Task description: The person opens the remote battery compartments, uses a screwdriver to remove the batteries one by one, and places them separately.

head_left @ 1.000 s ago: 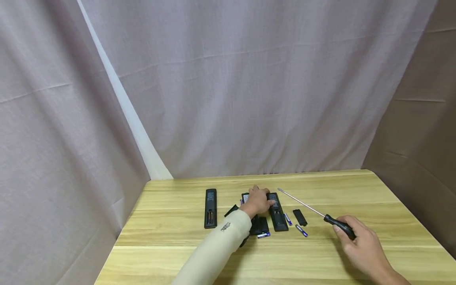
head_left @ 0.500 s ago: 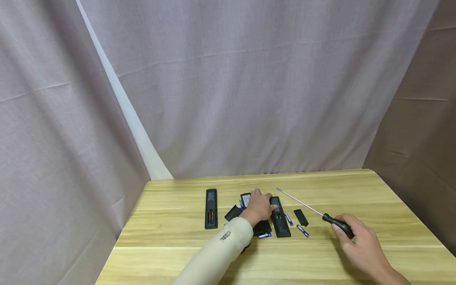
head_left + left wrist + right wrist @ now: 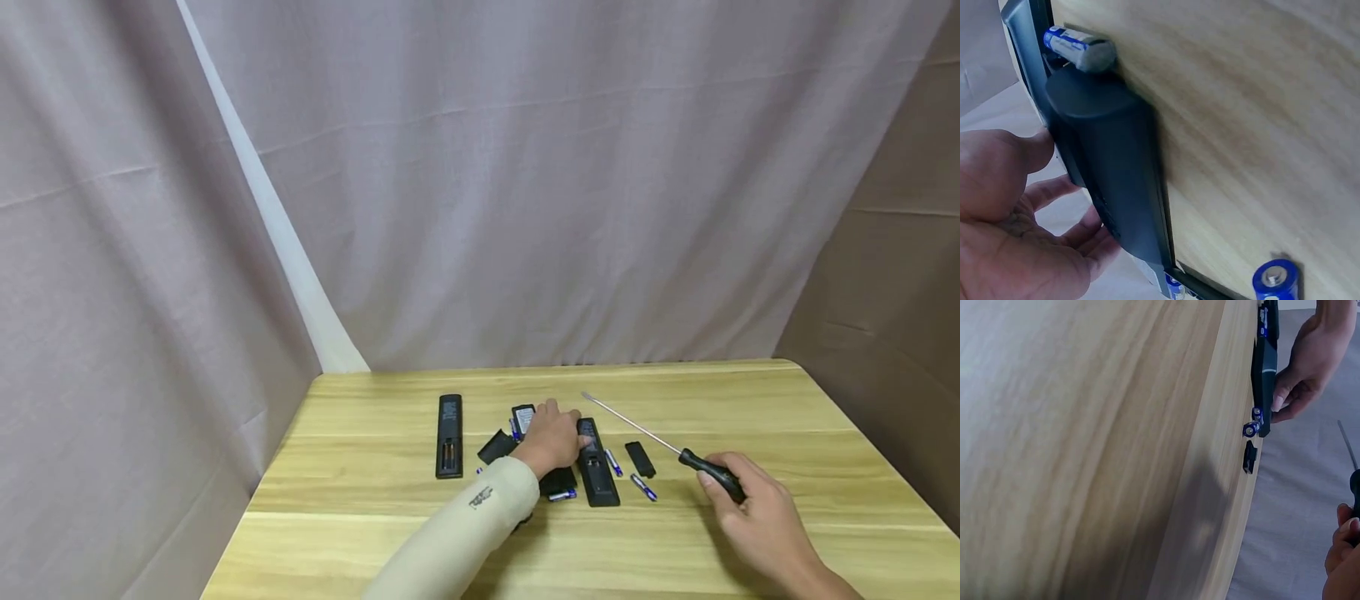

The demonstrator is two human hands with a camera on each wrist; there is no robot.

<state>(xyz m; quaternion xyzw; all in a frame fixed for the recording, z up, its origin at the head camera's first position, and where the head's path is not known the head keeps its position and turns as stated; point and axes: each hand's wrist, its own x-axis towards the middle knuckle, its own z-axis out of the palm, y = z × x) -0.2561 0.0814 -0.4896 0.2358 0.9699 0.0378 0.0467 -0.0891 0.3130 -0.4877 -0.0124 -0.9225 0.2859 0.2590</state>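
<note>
My left hand is at the middle of the table, pinching a black remote control between thumb and fingers. That remote lies face down, its battery bay uncovered. Under and beside the hand are a black piece, partly hidden, and another remote with a white label. The left wrist view shows a curved black piece close beneath the left hand, with a blue battery beyond it. In my right hand is a screwdriver, held by its black handle above the table, shaft pointing far left.
Another face-down remote with batteries in its bay lies to the left. A black battery cover and loose blue batteries lie right of the gripped remote. A second cover lies left of the hand. Curtains hang behind the table.
My left hand has drawn the remote slightly right and toward me, away from the pieces beside it. The right hand keeps the screwdriver nearly still. The head view has shifted a little.
</note>
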